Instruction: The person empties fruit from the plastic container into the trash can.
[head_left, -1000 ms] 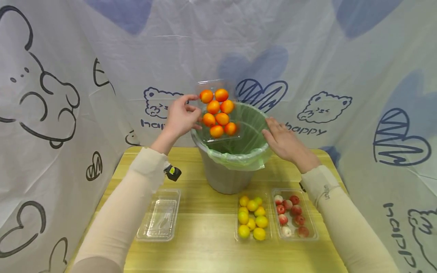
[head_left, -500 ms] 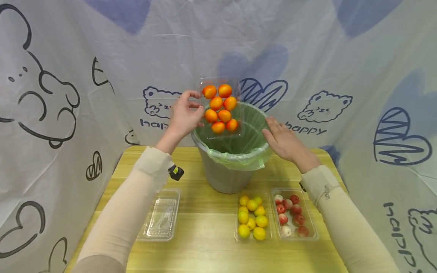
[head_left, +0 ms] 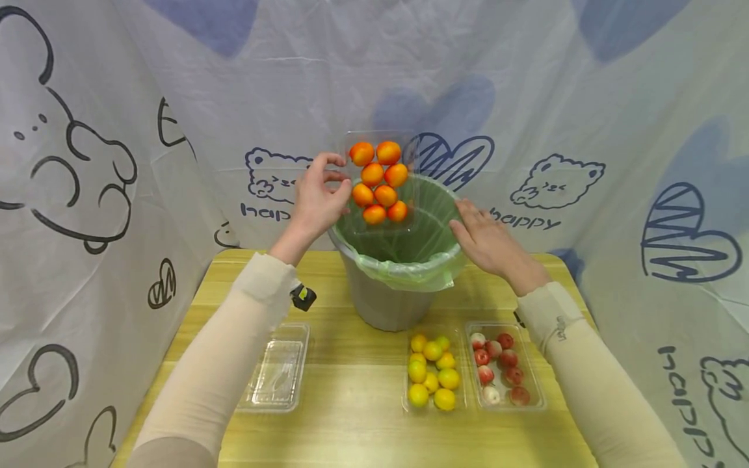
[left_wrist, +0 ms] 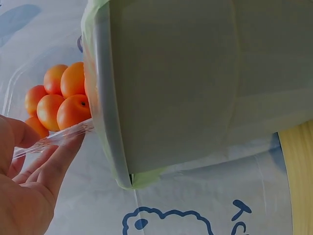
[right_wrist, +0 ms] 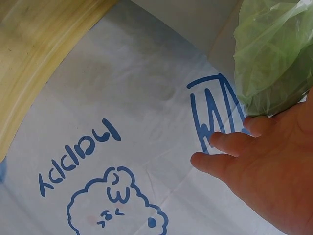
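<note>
Over the mouth of a grey bin (head_left: 389, 302) lined with a green bag (head_left: 435, 195), my left hand (head_left: 318, 197) pinches the left edge of a clear plastic tray (head_left: 383, 135). Several orange fruits (head_left: 372, 174) lie in the tray, kept together in rows. From the left wrist view, thumb and fingers clasp the tray's rim (left_wrist: 58, 137), and part of the fruit hides behind the bin's edge. My right hand (head_left: 488, 240) rests with straight fingers on the bin's right rim. In the right wrist view its fingers (right_wrist: 222, 166) are extended beside the green liner.
On the wooden table (head_left: 351, 390), a bare clear tray (head_left: 277, 367) lies at the left. Nearer the right stand a tray of yellow-green fruits (head_left: 432, 374) and a tray of red and white fruits (head_left: 506, 367). A printed curtain (head_left: 292, 84) encloses the back and sides.
My left hand has moved slightly up and to the right with the tray, and the orange fruits in it have come along. My right hand stays on the bin's rim.
</note>
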`<act>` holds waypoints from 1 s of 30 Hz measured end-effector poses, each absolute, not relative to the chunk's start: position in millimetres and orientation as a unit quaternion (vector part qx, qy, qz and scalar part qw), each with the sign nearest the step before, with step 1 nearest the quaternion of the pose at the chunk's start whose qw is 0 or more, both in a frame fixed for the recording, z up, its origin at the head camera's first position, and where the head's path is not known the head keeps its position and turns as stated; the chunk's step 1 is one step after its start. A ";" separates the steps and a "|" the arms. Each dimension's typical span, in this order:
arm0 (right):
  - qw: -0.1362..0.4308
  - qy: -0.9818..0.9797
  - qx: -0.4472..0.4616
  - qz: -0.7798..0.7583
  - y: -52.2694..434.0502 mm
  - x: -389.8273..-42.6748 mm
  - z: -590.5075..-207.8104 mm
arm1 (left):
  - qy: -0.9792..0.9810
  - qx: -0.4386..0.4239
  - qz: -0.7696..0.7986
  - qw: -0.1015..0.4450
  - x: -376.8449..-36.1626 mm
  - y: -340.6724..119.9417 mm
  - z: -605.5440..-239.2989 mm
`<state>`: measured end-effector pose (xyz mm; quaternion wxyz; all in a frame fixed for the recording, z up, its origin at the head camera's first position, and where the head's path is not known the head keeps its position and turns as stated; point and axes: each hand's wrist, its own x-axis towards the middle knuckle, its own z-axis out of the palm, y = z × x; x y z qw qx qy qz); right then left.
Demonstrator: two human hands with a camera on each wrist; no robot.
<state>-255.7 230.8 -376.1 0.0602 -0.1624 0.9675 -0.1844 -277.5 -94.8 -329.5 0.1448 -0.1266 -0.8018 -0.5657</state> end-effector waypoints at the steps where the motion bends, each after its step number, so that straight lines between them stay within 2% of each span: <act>1: 0.060 0.967 -0.162 -0.185 231.0 -255.9 -376.0 | -0.800 -0.129 -0.567 0.147 -277.5 -94.7 -329.9; 30: 0.051 0.967 -0.164 -0.189 232.0 -256.0 -378.0 | -0.801 -0.142 -0.555 0.173 -275.4 -93.4 -336.6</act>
